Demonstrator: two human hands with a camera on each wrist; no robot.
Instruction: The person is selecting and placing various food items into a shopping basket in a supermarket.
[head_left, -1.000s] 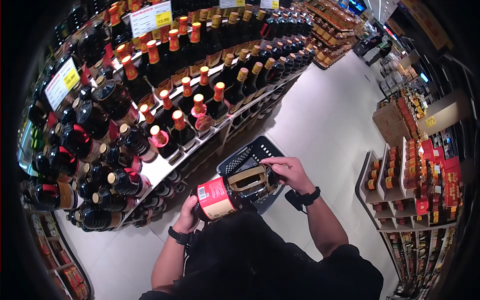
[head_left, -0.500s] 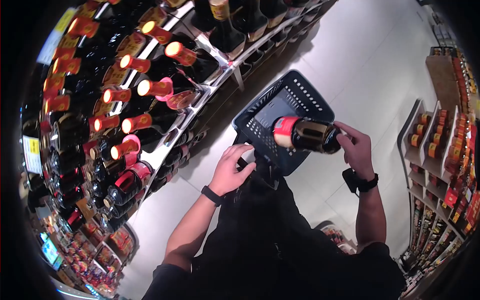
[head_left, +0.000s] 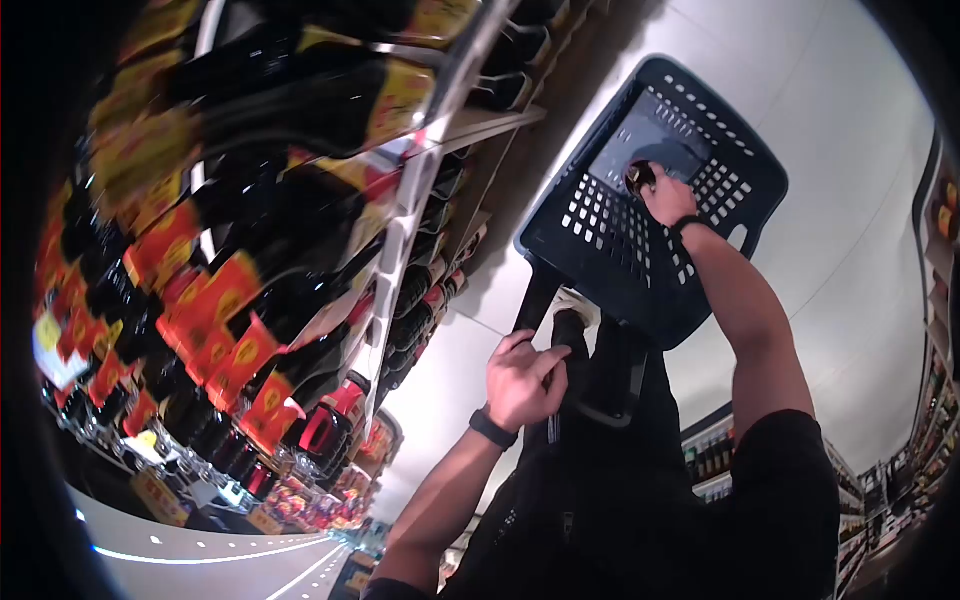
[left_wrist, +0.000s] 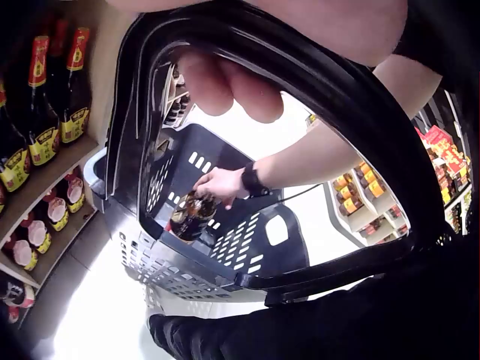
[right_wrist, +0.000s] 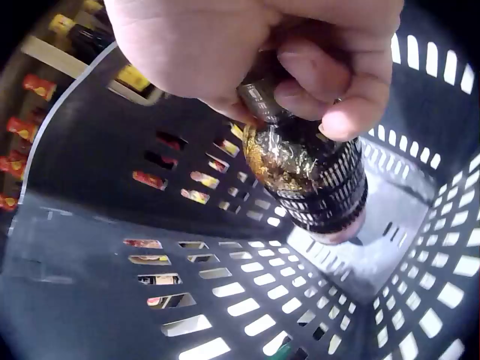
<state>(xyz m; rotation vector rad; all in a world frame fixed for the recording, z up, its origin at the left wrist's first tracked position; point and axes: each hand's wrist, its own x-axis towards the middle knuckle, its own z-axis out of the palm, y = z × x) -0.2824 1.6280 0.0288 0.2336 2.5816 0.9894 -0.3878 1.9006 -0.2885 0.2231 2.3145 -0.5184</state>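
My right hand point(head_left: 668, 200) is down inside a dark plastic shopping basket point(head_left: 665, 312), gripping a dark bottle point(right_wrist: 319, 184) by its neck. In the right wrist view the fingers curl round the top of the bottle, whose body points down toward the basket's bottom. The left wrist view shows the same bottle point(left_wrist: 192, 217) tilted, low in the basket. My left hand point(head_left: 525, 383) holds the basket's black loop handle point(left_wrist: 337, 49), with two fingertips point(left_wrist: 206, 86) showing curled under it.
Shelves of dark sauce bottles with red-orange caps point(head_left: 245, 365) run along the left, close to the basket. Pale floor point(head_left: 840, 200) lies to the right. Another shelf point(left_wrist: 360, 206) of orange-labelled jars stands across the aisle. A foot point(head_left: 575, 303) is just behind the basket.
One second ago both hands held the bottle in front of the body. The left hand has let go and now grips the handle; the right hand has lowered the bottle into the basket.
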